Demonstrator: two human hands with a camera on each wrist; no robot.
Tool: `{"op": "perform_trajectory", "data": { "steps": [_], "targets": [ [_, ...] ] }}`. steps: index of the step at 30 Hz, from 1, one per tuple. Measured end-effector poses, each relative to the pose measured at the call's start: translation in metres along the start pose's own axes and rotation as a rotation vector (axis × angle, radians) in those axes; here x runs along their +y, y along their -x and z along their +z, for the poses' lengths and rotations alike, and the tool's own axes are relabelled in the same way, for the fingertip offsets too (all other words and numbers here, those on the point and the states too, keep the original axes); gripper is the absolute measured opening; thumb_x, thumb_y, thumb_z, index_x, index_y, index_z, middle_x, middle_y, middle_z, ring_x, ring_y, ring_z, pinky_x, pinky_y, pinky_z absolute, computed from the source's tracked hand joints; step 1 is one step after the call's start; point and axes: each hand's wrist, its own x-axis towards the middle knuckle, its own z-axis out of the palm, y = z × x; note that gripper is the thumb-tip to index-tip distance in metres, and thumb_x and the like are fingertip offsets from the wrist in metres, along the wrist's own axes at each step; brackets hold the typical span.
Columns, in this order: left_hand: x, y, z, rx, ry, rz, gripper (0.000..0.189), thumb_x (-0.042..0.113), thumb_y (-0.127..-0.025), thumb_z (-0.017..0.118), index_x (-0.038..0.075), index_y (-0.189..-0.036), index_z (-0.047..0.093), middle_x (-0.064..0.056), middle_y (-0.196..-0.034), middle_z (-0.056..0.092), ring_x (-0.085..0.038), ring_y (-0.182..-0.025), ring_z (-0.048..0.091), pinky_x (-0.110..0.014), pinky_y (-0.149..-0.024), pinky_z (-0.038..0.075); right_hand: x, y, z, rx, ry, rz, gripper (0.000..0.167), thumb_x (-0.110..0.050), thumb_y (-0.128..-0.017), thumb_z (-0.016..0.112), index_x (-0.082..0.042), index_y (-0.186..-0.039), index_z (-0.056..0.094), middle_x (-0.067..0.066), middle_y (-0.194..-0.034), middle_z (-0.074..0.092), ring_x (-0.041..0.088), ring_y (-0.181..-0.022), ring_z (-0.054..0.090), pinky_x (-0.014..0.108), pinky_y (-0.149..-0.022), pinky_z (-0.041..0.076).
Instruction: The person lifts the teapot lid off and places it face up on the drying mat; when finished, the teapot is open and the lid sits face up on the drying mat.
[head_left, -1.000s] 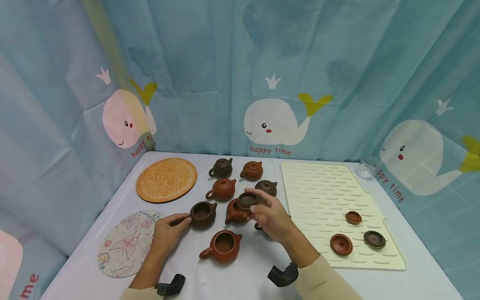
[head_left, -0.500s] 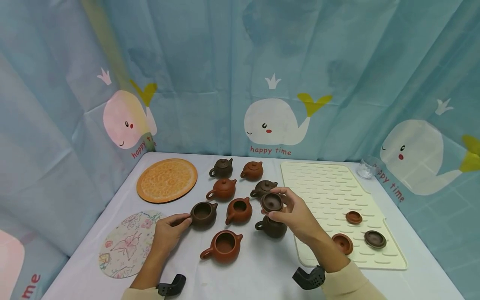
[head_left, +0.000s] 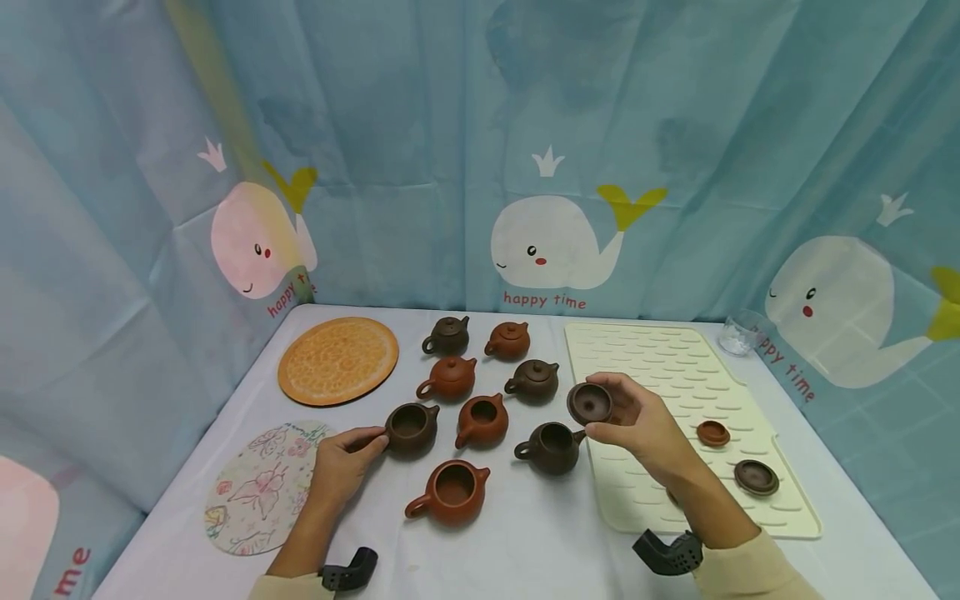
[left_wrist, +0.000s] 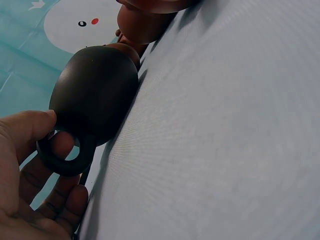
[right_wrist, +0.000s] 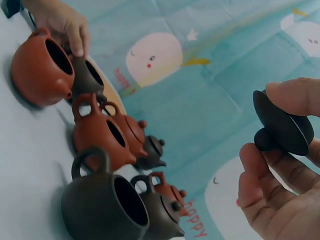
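My left hand [head_left: 347,463] grips the handle of a dark brown lidless teapot [head_left: 411,430] standing on the white cloth. In the left wrist view, thumb and fingers close around the loop handle [left_wrist: 65,162]. My right hand [head_left: 643,423] pinches a dark teapot lid [head_left: 589,404] by its edge, underside facing up in the head view, above the left edge of the cream mat. The right wrist view shows the lid's round knob [right_wrist: 265,140] pointing down toward the fingers. Just below the lid in the head view stands another dark open teapot [head_left: 552,448].
Two reddish open teapots, one in the middle [head_left: 482,420] and a nearer one [head_left: 453,492], stand between the hands. Several lidded teapots [head_left: 450,378] are behind. Loose lids [head_left: 756,477] lie on the cream mat [head_left: 660,350]. An orange round mat [head_left: 337,360], floral mat [head_left: 258,492] and clear cup [head_left: 738,335] flank them.
My right hand has carried the dark lid rightward, from over the middle reddish teapot to the cream mat's left edge, uncovering the dark open teapot. My left hand has stayed on its teapot.
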Motion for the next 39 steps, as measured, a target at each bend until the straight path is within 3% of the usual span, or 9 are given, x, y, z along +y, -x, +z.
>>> {"op": "perform_trajectory", "data": {
  "steps": [5,17,30,39],
  "targets": [
    [-0.001,0.0,0.0,-0.009,0.001,0.002,0.017,0.01,-0.087,0.073,0.006,-0.103,0.075,-0.006,-0.1,0.07,-0.018,-0.097,0.062,-0.016,-0.077,0.047,0.001,0.007,-0.012,0.039,0.079,0.057,0.06,-0.004,-0.084,0.074,-0.001,-0.136,0.044,0.018,-0.123,0.055,0.021,-0.104,0.061,0.032,-0.08,0.052],
    [-0.004,-0.001,0.001,-0.013,-0.01,0.003,0.017,0.012,-0.087,0.073,0.008,-0.103,0.075,-0.005,-0.099,0.071,-0.018,-0.097,0.062,-0.017,-0.078,0.047,0.007,0.02,-0.041,0.086,0.134,0.052,0.059,-0.002,-0.087,0.07,0.0,-0.139,0.041,0.019,-0.129,0.047,0.013,-0.112,0.058,0.031,-0.08,0.052],
    [-0.003,-0.001,-0.001,-0.004,0.004,0.009,0.016,0.01,-0.086,0.074,0.007,-0.102,0.076,-0.005,-0.098,0.071,-0.017,-0.095,0.063,-0.017,-0.077,0.048,0.022,0.03,-0.071,0.166,0.266,0.139,0.066,-0.008,-0.086,0.073,0.001,-0.141,0.038,0.024,-0.131,0.044,0.002,-0.108,0.057,0.029,-0.077,0.053],
    [-0.001,0.0,-0.001,-0.012,0.007,0.01,0.016,0.011,-0.087,0.073,0.007,-0.102,0.076,-0.005,-0.1,0.07,-0.017,-0.096,0.062,-0.017,-0.078,0.047,0.037,0.035,-0.087,0.202,0.344,0.203,0.065,-0.007,-0.086,0.073,0.0,-0.141,0.039,0.024,-0.127,0.047,0.006,-0.103,0.059,0.03,-0.075,0.053]
  ]
}}
